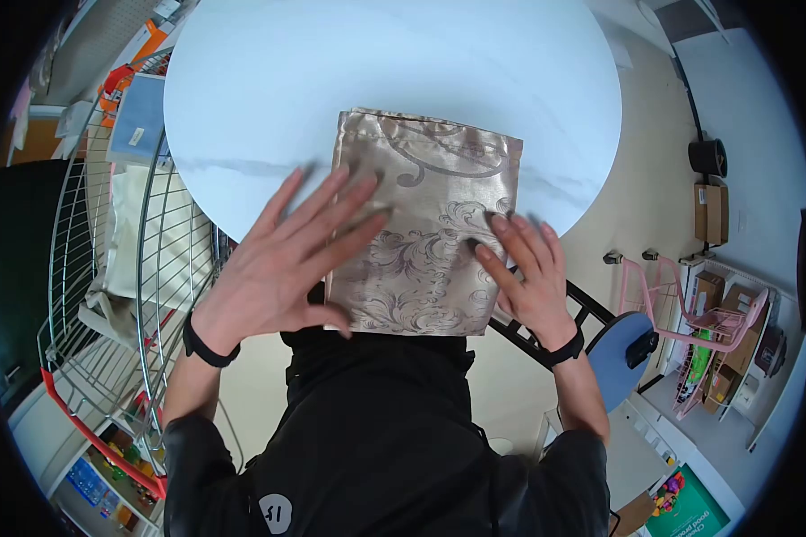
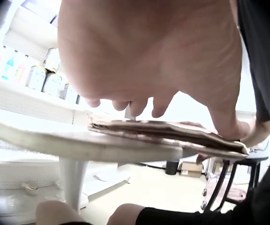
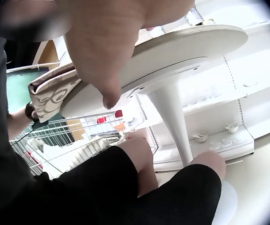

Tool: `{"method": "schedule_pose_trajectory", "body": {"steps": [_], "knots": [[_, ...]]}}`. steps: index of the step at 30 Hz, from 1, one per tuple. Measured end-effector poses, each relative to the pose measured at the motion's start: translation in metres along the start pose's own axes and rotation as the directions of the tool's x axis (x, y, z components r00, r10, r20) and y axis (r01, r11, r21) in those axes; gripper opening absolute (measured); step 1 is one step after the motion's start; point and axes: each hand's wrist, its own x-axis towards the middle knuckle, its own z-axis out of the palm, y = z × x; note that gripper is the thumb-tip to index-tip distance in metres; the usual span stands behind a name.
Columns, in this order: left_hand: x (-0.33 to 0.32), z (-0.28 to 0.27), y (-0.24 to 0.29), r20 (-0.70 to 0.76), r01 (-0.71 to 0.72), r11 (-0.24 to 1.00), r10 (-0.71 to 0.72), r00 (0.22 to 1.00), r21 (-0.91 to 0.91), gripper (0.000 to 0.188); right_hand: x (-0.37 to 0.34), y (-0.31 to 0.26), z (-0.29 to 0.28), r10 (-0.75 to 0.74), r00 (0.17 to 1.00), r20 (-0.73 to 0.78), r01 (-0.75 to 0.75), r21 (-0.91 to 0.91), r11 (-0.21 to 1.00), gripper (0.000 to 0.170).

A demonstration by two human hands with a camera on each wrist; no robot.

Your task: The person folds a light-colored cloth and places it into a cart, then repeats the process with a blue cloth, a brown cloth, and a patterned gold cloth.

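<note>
A folded piece of shiny beige-gold cloth (image 1: 448,188) with a darker scroll pattern lies flat on the round white table (image 1: 269,89), its near end reaching past the table edge toward the person. Over its left side my left hand (image 1: 282,264) is spread, fingers straight and a little blurred. In the left wrist view the cloth (image 2: 172,129) shows as several stacked layers under the left palm (image 2: 158,51). At the right edge of the cloth my right hand (image 1: 533,273) lies with extended fingers, fingertips over the pattern. Neither hand grips anything.
A wire shopping cart (image 1: 152,242) with red trim, holding fabric packs, stands close on the left. To the right are a round blue-grey stool seat (image 1: 620,362) and a pink cart (image 1: 690,313). White shelves (image 2: 27,98) with cans and bottles rise beyond the table.
</note>
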Motion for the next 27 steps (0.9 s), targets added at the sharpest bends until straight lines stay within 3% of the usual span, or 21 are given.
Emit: {"method": "schedule_pose_trajectory", "body": {"steps": [2, 4, 7, 8, 14, 17, 21, 25, 26, 27], "knots": [[-0.010, 0.006, 0.002, 0.061, -0.038, 0.998, 0.035, 0.998, 0.051, 0.096, 0.003, 0.003, 0.001, 0.026, 0.999, -0.026, -0.028, -0.051, 0.998, 0.060], [-0.014, 0.020, 0.002, 0.099, -0.083, 0.989, 0.071, 0.993, 0.125, 0.081, 0.014, 0.008, 0.003, -0.038, 0.998, 0.048, 0.043, -0.113, 0.993, 0.061], [-0.010, 0.060, -0.006, -0.133, -0.087, 0.890, 0.162, 0.978, 0.447, 0.065, 0.021, 0.004, 0.007, -0.037, 0.997, 0.067, 0.043, -0.095, 0.995, 0.063], [-0.006, 0.065, -0.002, -0.230, -0.032, 0.937, 0.119, 0.966, 0.348, 0.061, 0.022, 0.003, 0.007, -0.022, 0.998, 0.063, 0.026, -0.075, 0.997, 0.063], [-0.008, 0.069, 0.003, -0.280, -0.146, 0.961, 0.211, 0.937, 0.237, 0.050, 0.014, -0.003, 0.000, -0.026, 0.990, 0.136, 0.037, -0.074, 0.997, 0.058], [-0.017, 0.067, 0.006, -0.262, -0.195, 0.965, 0.237, 0.936, 0.177, 0.049, 0.010, -0.015, -0.011, -0.019, 0.990, 0.141, 0.013, 0.041, 0.999, 0.054], [-0.026, 0.043, 0.016, -0.280, -0.273, 0.959, 0.244, 0.928, -0.070, 0.046, 0.020, -0.026, -0.047, -0.078, 0.995, 0.070, 0.064, 0.185, 0.981, 0.043], [-0.031, -0.011, 0.025, -0.440, -0.449, 0.765, 0.242, 0.865, -0.462, 0.043, 0.043, -0.038, -0.083, -0.045, 0.986, -0.162, 0.122, 0.508, 0.853, 0.034], [-0.025, -0.023, 0.029, -0.512, -0.501, 0.634, 0.186, 0.838, -0.590, 0.038, 0.055, -0.045, -0.085, 0.084, 0.975, -0.204, 0.056, 0.596, 0.801, 0.028], [-0.028, -0.024, 0.032, -0.510, -0.394, 0.564, -0.057, 0.858, -0.726, 0.037, 0.067, -0.052, -0.087, 0.211, 0.947, -0.243, 0.013, 0.684, 0.729, 0.021]]}}
